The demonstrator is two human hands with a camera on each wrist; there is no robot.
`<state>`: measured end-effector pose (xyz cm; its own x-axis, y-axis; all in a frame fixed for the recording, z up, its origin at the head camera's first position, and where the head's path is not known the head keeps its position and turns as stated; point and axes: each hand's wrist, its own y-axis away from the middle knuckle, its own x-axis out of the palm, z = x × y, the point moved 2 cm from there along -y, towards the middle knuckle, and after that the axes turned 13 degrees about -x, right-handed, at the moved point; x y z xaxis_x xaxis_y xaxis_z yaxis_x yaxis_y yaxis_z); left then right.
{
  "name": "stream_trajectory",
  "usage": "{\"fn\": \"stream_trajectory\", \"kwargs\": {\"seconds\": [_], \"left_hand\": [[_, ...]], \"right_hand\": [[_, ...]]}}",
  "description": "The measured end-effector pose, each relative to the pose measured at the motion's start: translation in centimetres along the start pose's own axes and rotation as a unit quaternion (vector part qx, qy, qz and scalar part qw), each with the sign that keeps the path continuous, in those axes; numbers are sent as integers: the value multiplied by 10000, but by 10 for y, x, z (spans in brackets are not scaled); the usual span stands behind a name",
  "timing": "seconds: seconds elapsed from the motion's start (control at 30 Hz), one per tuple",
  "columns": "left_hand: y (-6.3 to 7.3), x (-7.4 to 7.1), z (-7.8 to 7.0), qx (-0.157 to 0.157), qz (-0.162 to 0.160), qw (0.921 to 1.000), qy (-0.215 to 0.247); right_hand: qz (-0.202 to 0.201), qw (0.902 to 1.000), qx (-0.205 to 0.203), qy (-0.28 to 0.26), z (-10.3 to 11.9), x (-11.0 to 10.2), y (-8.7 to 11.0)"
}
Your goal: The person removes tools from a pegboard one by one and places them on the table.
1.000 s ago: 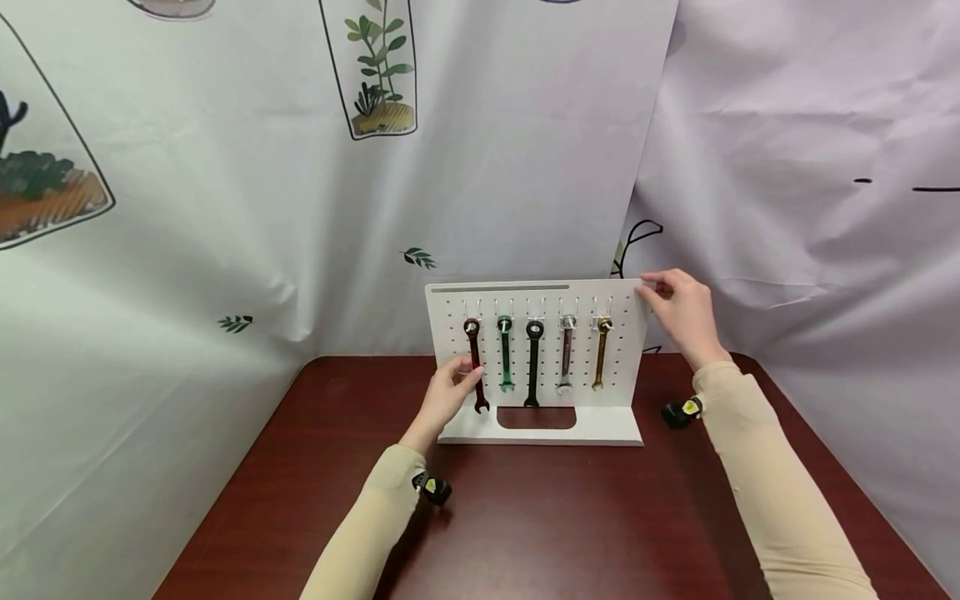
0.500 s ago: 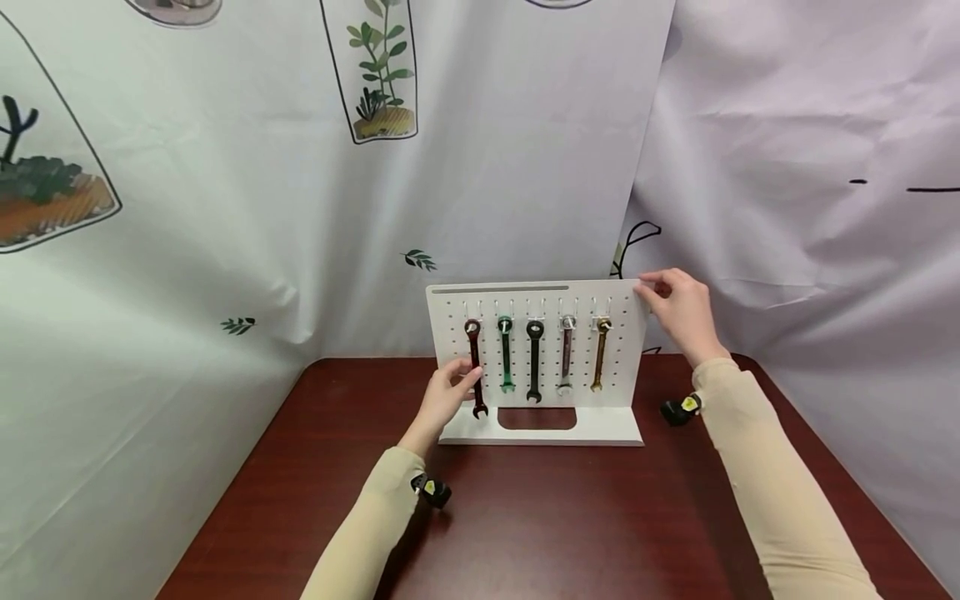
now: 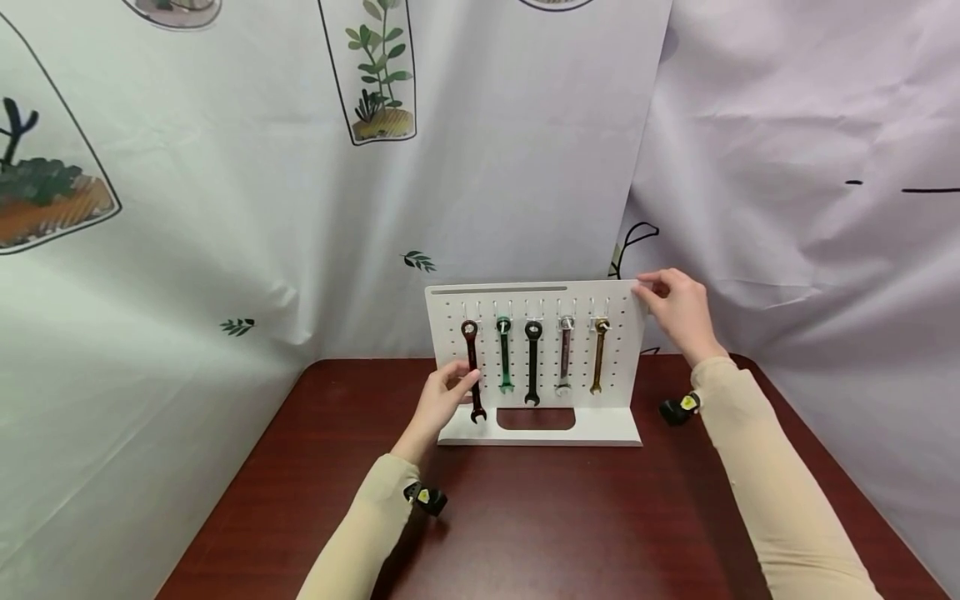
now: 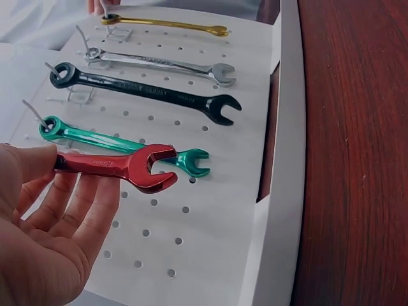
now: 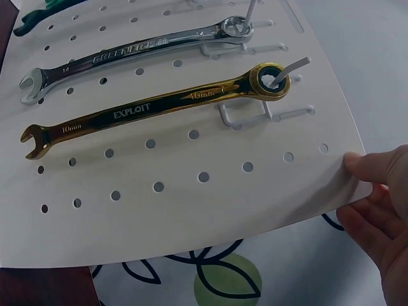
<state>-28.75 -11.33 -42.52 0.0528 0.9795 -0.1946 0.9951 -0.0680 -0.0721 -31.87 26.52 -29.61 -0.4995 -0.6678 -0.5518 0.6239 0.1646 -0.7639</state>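
Observation:
My left hand pinches the red combination wrench between thumb and fingers. The wrench stands off the white pegboard at its left end, open jaw lowest. In the left wrist view the hand hides its ring end; whether the ring is still around a hook, I cannot tell. My right hand grips the pegboard's upper right corner between thumb and fingers. On hooks beside the red one hang a green wrench, a black wrench, a silver wrench and a gold wrench.
The pegboard's white base has a cut-out slot and stands on a dark red-brown table. White hooks jut forward from the board. A printed white curtain hangs close behind and along the sides.
The red wrench has come slightly down and away from the board with my left hand. The black wrench, swinging a little before, hangs steadier. My right hand keeps its hold on the corner.

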Motion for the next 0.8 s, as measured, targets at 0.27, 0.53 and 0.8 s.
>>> {"fn": "stream_trajectory", "kwargs": {"seconds": [0.27,0.53,0.8], "left_hand": [[10,-2,-9,-9,-9,10000,-39],[23,-7,-25,25,60,9998,-187],[24,-29,-25,-71,-59,9997,-246]], "right_hand": [[-12,10000,20,-49,1,-1,0],[26,10000,-9,-12,1,1,-1],[48,10000,16,2,-1,1,-2]]}}
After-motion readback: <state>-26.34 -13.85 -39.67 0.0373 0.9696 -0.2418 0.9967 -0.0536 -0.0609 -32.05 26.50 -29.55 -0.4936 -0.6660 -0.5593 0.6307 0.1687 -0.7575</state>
